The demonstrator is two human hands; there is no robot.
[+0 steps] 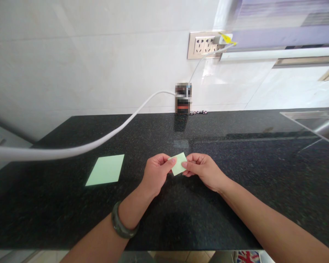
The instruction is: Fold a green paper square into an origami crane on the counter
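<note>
A small square of folded pale green paper point(178, 165) is held between my two hands, above the dark countertop. My left hand point(157, 173) pinches its left edge, with the thumb on top. On the opposite edge my right hand point(201, 168) grips it the same way, thumb over the face and fingers curled beneath. The undersides of the paper and the fingertips behind it are hidden. To the left of my left hand lies a larger flat sheet of pale green paper point(106, 170), touching neither hand.
A white cable point(98, 143) arcs across the left side to a pixelated object point(183, 99) against the tiled wall. Above it is a socket panel point(200, 45) with a plug. A metal sink point(322, 124) is at the far right of the black speckled countertop point(249, 153).
</note>
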